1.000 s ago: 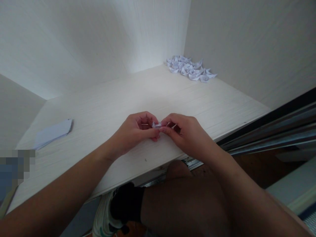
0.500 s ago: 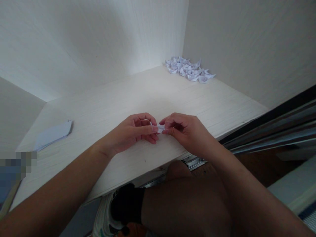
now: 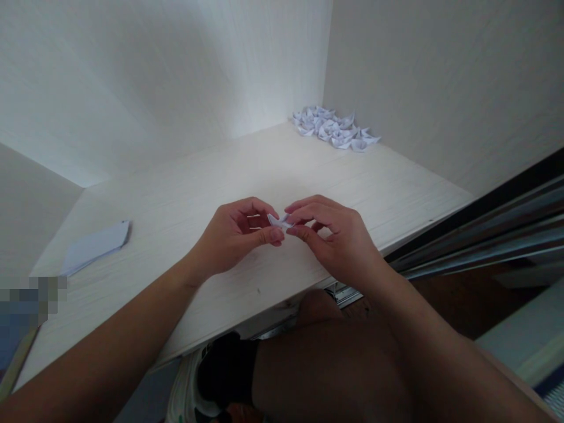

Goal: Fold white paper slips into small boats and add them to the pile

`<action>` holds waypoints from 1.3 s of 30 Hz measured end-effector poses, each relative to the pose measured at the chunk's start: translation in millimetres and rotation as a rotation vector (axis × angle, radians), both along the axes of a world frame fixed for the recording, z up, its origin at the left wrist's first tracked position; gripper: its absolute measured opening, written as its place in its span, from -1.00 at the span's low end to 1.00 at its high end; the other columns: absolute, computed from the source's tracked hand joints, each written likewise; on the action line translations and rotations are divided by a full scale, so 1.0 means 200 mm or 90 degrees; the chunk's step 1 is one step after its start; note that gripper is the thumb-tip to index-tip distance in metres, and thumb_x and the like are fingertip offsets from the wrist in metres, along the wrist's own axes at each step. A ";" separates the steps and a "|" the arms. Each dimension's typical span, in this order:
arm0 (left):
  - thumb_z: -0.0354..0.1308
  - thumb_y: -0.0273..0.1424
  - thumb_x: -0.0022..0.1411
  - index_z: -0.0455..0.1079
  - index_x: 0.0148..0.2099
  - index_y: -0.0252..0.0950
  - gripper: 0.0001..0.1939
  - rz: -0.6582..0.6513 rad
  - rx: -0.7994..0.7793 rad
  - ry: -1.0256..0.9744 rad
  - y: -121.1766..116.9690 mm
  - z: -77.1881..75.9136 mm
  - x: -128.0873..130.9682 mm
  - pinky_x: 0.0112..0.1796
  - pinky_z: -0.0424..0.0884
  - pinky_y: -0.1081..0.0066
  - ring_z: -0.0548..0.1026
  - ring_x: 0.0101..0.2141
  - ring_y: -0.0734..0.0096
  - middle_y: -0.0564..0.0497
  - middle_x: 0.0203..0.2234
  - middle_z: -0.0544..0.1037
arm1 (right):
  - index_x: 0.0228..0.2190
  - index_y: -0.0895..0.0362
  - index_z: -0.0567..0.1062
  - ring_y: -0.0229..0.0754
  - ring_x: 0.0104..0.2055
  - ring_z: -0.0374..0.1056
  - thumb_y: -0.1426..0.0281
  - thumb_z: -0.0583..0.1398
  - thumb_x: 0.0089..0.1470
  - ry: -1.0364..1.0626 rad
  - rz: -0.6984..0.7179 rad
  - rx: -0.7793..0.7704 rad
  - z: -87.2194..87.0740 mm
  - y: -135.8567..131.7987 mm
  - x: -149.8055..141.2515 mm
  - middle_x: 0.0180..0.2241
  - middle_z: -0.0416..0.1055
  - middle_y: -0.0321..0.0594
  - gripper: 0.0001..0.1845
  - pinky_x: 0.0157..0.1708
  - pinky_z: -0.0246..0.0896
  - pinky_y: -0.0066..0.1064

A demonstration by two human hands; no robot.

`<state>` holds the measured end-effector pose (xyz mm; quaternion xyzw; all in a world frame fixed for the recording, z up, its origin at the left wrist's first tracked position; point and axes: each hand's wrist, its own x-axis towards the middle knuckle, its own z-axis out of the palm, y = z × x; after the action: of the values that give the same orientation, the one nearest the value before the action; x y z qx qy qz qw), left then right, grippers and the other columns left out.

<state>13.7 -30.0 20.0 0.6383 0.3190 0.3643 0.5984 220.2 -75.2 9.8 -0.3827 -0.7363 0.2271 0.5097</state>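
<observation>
A small folded white paper boat (image 3: 281, 222) is held between my two hands, just above the white board surface (image 3: 211, 182). My left hand (image 3: 242, 230) pinches its left end between thumb and fingers. My right hand (image 3: 328, 226) grips the other end, thumb below and fingertips on top. Two raised points of the paper show between the fingertips; its lower part is partly hidden by my thumbs.
A pile of several folded paper boats (image 3: 332, 129) lies in the far right corner against the walls. At the left rests a stack of white paper sheets (image 3: 97, 245). A dark metal rail (image 3: 484, 217) runs along the right edge. My leg (image 3: 326, 364) is below the front edge.
The paper between my fingers has gone from a narrow, flat shape to one with its pointed ends opened upward. My right fingers have spread and shifted along it. The view has tilted slightly.
</observation>
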 end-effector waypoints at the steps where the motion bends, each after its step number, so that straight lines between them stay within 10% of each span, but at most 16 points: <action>1: 0.46 -0.48 0.09 0.54 -0.20 -0.31 -0.78 0.011 0.019 0.005 0.00 0.00 0.00 -0.30 0.63 0.46 0.65 -0.41 0.43 0.04 -0.45 0.66 | -0.30 0.12 0.57 -0.25 -0.17 0.46 0.57 0.26 0.17 0.014 -0.015 0.000 0.00 0.00 -0.01 -0.17 0.56 -0.20 -0.87 -0.31 0.35 -0.46; 7: 0.36 -0.52 0.18 0.58 -0.26 -0.32 -0.94 0.075 0.130 0.018 -0.03 0.02 0.03 -0.36 0.62 0.45 0.62 -0.43 0.49 0.04 -0.33 0.60 | -0.34 0.13 0.52 -0.28 -0.29 0.38 0.50 0.27 0.16 0.172 -0.045 -0.146 -0.01 0.00 -0.07 -0.19 0.44 -0.20 -0.96 -0.46 0.29 -0.46; 20: 0.36 -0.40 0.24 0.60 -0.24 -0.31 -0.92 0.059 0.029 -0.007 -0.05 0.03 0.03 -0.35 0.63 0.42 0.60 -0.45 0.45 0.03 -0.46 0.63 | -0.35 0.13 0.53 -0.37 -0.49 0.30 0.41 0.40 -0.02 0.372 0.018 -0.288 0.02 0.01 -0.06 -0.44 0.47 -0.37 -0.83 -0.48 0.21 -0.45; 39: 0.43 -0.43 0.12 0.54 -0.19 -0.31 -0.79 0.100 0.117 0.058 -0.08 0.00 0.07 -0.23 0.62 0.37 0.62 -0.29 0.36 -0.02 -0.33 0.65 | -0.38 0.18 0.56 -0.44 -0.63 0.23 0.29 0.47 -0.09 0.353 0.054 -0.498 0.07 0.00 -0.03 -0.48 0.48 -0.35 -0.71 -0.67 -0.03 -0.53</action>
<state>27.0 -45.9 19.6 0.6794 0.3600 0.4086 0.4918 214.5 -76.1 24.1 -0.4405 -0.4469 0.6010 0.4950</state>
